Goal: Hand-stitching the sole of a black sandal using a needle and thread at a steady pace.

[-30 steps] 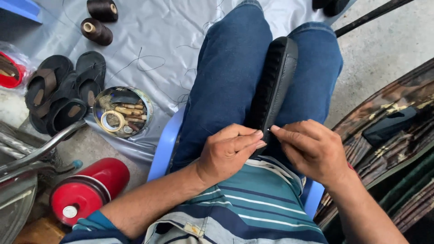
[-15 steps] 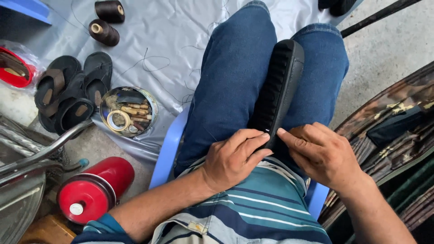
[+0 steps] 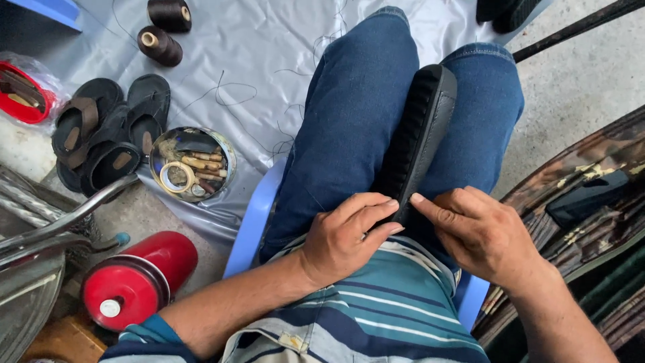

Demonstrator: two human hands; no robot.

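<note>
A grey plastic sheet (image 3: 269,54) covers the floor across the upper left and middle of the frame, with loose dark threads (image 3: 228,91) trailing over it. The person sits on a blue plastic stool (image 3: 252,218), legs in blue jeans (image 3: 349,121) running up the centre. Lying along the lap between the thighs, from the upper right of centre down to the middle, is a black shoe sole (image 3: 420,138), ridged side showing. The left hand (image 3: 346,235) grips the near end of the sole, fingers curled closed over its edge, just below centre. The right hand (image 3: 480,232) meets it from the right, fingertips pinched against the same end; whether it holds anything else I cannot tell. At the lower left stands a red cylinder (image 3: 138,279). At the left lie dark sandals (image 3: 101,131), touching a round tin (image 3: 193,165) filled with small tools and a tape roll. Two dark thread spools (image 3: 164,30) sit at the upper left.
</note>
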